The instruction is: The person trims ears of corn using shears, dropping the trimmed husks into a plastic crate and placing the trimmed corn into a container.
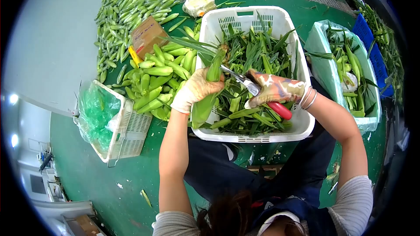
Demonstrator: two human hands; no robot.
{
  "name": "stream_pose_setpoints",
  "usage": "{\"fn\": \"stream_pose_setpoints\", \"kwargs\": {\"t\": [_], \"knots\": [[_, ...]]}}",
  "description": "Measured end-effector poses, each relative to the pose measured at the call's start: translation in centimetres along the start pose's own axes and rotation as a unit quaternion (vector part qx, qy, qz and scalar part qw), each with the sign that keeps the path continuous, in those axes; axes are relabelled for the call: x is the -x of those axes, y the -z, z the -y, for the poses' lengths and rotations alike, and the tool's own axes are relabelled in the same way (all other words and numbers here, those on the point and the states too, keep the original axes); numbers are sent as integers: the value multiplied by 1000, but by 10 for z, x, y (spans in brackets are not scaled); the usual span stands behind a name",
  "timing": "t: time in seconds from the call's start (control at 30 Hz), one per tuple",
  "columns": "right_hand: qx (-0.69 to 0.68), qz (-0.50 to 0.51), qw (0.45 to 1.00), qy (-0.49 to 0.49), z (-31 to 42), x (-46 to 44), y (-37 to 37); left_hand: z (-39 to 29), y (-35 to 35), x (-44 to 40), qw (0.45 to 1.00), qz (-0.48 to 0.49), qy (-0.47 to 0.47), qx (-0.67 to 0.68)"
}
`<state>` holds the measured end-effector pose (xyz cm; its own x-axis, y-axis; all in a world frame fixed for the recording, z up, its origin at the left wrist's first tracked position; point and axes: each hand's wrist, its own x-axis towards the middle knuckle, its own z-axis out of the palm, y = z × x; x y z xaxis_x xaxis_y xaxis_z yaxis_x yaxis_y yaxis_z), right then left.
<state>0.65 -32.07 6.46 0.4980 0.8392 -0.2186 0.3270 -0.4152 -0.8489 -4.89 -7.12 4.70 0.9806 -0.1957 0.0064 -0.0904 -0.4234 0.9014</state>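
My left hand, in a pale glove, is wrapped round the middle of an ear of corn in its green husk. The ear stands tilted, its leafy end uppermost. In my right hand, in a patterned glove, is a pair of pruning shears with a red handle. Their blade tips point left and reach the upper part of the ear; whether they touch it I cannot tell. Below both hands stands a white plastic basket, filled with cut husk leaves and trimmings.
Husked-green corn ears are heaped left of the basket, beside a cardboard box. Many wrapped ears lie farther back. A white crate holds green plastic bags. On the right are a lined bin and a blue crate.
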Motion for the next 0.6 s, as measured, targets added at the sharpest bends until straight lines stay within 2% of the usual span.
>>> {"fn": "stream_pose_setpoints", "kwargs": {"t": [0.03, 0.1, 0.13, 0.17, 0.23, 0.33, 0.4, 0.43, 0.47, 0.5, 0.53, 0.57, 0.6], "knots": [[-16, 4, 1000, -2, 0, 1, 3, 5, 0, -1, 1000, -1, 0, 1], [74, 5, 997, -17, 1, 8, 8, 9, 1, -3, 999, -13, -29, -43], [77, 15, 997, -22, -1, 8, 9, 8, 3, -2, 999, -14, -27, -43], [80, 24, 996, -30, -4, 8, 11, 7, 3, -1, 999, 24, -22, -41], [48, 40, 998, 28, -9, 3, 14, 6, -3, 1, 997, 67, -17, -39], [21, 105, 990, 90, -15, -4, 21, 8, -15, 3, 997, 41, -35, 53], [-42, 133, 984, 108, -12, -6, 22, 6, -11, -1, 987, 137, 19, 84], [-89, 79, 985, 124, -21, -7, 12, 5, -9, -4, 977, 185, 44, 100], [-207, 45, 976, 54, -27, -9, 3, 21, -8, -6, 971, 158, 14, 180], [-321, 10, 947, -19, -29, -10, -4, 14, -6, -6, 971, 121, 31, 203], [-367, -63, 928, -19, -29, -17, -8, 14, -5, -6, 976, 62, 50, 203], [-259, -78, 962, -48, -30, -14, -1, 14, -1, -6, 977, 2, 70, 199], [-145, -111, 983, -23, -24, -16, -2, 21, 1, -7, 978, -42, 31, 200]]}}
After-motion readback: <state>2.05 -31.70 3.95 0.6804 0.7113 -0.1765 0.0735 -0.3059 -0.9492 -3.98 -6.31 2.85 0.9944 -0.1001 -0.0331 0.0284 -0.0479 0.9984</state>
